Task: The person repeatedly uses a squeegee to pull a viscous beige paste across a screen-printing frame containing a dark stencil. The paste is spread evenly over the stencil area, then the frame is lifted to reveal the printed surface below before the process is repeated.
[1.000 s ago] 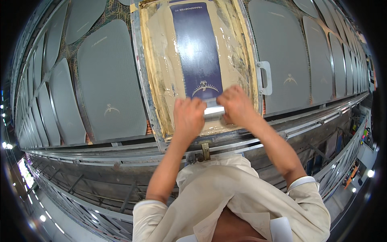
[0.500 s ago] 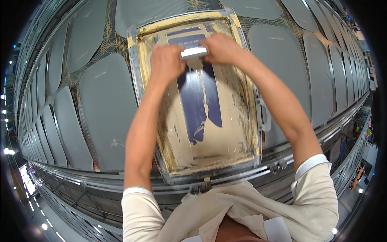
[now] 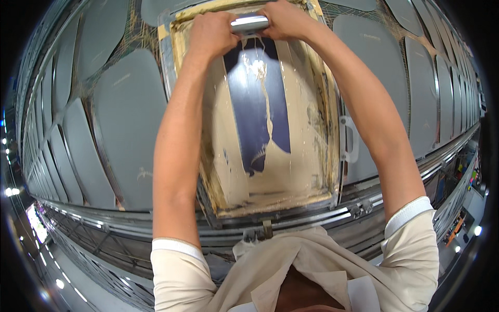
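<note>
A squeegee (image 3: 250,23) with a shiny metal holder lies across the far end of a screen printing frame (image 3: 327,171). My left hand (image 3: 212,32) is closed round its left end, and my right hand (image 3: 285,21) grips its right end. Inside the frame, cream-coloured ink (image 3: 223,182) covers both sides of the mesh. Between them runs a dark blue strip (image 3: 252,104), with a thin trail of ink down it. The squeegee's lower edge is mostly hidden by its holder and my fingers.
Large grey panels with rounded corners (image 3: 127,130) lie on the long table to both sides. A pale handle (image 3: 349,139) sticks out from the frame's right side. Metal rails (image 3: 312,219) run along the table's near edge, close to my body.
Both hands have pushed the squeegee away from me, up to the far end of the frame. More of the blue strip shows behind it. The view has also shifted slightly.
</note>
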Demonstrator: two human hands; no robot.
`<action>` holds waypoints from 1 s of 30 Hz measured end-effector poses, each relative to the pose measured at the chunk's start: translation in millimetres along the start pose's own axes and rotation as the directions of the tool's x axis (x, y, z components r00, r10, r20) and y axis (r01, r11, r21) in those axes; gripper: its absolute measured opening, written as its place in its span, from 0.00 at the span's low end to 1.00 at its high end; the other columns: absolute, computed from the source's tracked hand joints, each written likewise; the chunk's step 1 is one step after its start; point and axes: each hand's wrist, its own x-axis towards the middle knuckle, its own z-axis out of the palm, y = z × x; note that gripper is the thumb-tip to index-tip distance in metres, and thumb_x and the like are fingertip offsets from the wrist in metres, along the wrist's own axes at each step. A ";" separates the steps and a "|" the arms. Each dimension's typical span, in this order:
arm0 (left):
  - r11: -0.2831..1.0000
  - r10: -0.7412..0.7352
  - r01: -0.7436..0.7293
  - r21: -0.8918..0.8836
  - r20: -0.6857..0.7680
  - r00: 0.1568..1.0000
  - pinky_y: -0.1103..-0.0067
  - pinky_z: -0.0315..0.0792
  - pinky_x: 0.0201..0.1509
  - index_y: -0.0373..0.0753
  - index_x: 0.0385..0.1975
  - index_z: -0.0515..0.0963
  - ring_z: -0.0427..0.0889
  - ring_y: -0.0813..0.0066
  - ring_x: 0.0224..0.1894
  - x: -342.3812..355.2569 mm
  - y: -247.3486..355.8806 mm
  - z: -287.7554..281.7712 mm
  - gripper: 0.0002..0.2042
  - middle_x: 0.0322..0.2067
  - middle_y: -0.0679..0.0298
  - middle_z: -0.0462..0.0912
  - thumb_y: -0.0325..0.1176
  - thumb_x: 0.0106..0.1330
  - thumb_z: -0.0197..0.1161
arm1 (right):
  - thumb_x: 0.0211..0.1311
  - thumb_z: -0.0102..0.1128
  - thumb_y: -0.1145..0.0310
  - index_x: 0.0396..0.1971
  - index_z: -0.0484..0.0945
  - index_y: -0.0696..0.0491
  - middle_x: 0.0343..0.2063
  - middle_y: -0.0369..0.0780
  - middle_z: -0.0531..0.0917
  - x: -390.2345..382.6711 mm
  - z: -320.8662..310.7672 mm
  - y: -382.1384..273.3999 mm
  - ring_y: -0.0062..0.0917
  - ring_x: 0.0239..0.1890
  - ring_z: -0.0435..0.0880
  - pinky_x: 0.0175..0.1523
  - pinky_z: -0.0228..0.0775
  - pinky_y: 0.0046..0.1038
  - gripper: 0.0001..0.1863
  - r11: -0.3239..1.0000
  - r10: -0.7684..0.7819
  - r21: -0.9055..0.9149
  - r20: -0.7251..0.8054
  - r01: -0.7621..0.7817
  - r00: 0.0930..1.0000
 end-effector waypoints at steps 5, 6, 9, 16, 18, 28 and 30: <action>0.994 0.039 -0.043 -0.096 -0.038 0.999 0.62 0.73 0.39 0.42 0.31 0.87 0.84 0.54 0.32 -126.7 73.8 -5.4 0.11 0.25 0.57 0.84 0.33 0.47 0.76 | 0.44 0.73 0.69 0.30 0.83 0.55 0.26 0.48 0.85 -120.9 28.2 -65.6 0.47 0.32 0.84 0.40 0.77 0.44 0.12 0.999 0.002 0.046 0.069 -0.005 0.998; 0.993 0.023 -0.023 -0.113 -0.001 1.000 0.63 0.71 0.41 0.42 0.31 0.87 0.83 0.54 0.33 -158.0 91.1 -3.3 0.11 0.26 0.58 0.84 0.32 0.46 0.76 | 0.43 0.73 0.70 0.28 0.83 0.54 0.24 0.47 0.85 -153.1 33.5 -85.3 0.46 0.31 0.85 0.40 0.77 0.43 0.11 0.998 -0.015 0.063 0.056 0.012 0.998; 0.991 -0.010 0.019 -0.133 0.067 0.998 0.66 0.67 0.44 0.44 0.32 0.85 0.82 0.60 0.37 -254.3 146.2 -7.9 0.13 0.31 0.62 0.84 0.28 0.43 0.73 | 0.39 0.73 0.71 0.25 0.82 0.54 0.28 0.45 0.85 -244.7 44.5 -148.2 0.42 0.35 0.85 0.45 0.77 0.40 0.10 0.997 -0.022 0.075 0.078 0.016 0.997; 0.986 -0.052 0.052 -0.161 0.009 0.999 0.67 0.65 0.49 0.44 0.36 0.82 0.79 0.64 0.41 -339.5 197.8 -17.1 0.18 0.37 0.68 0.83 0.26 0.41 0.73 | 0.56 0.72 0.60 0.46 0.83 0.54 0.42 0.47 0.85 -316.0 15.1 -185.5 0.44 0.50 0.81 0.57 0.70 0.41 0.20 0.943 0.209 0.275 -0.048 -0.188 0.977; 0.987 -0.053 0.055 -0.150 0.016 0.998 0.67 0.66 0.50 0.44 0.37 0.82 0.79 0.64 0.42 -337.5 196.0 -23.3 0.19 0.38 0.67 0.83 0.26 0.40 0.73 | 0.60 0.69 0.56 0.48 0.82 0.55 0.45 0.47 0.85 -298.1 9.8 -137.5 0.44 0.50 0.82 0.55 0.72 0.40 0.21 0.903 0.422 0.233 -0.321 -0.362 0.848; 0.977 -0.046 0.039 -0.212 -0.030 0.998 0.68 0.66 0.49 0.40 0.38 0.80 0.78 0.64 0.44 -359.8 191.5 -25.9 0.21 0.39 0.65 0.81 0.22 0.38 0.68 | 0.70 0.63 0.55 0.38 0.83 0.54 0.17 0.30 0.73 -300.0 8.7 -67.6 0.13 0.20 0.66 0.25 0.56 0.23 0.16 0.499 0.838 0.672 -0.215 -0.547 0.501; 0.962 -0.078 0.063 -0.266 -0.046 0.996 0.67 0.66 0.50 0.40 0.39 0.80 0.79 0.64 0.44 -367.9 188.0 -45.2 0.21 0.39 0.66 0.82 0.22 0.38 0.68 | 0.70 0.63 0.58 0.37 0.82 0.54 0.15 0.27 0.69 -296.8 -13.7 -86.8 0.10 0.17 0.62 0.22 0.50 0.20 0.13 0.447 0.851 0.725 -0.164 -0.524 0.500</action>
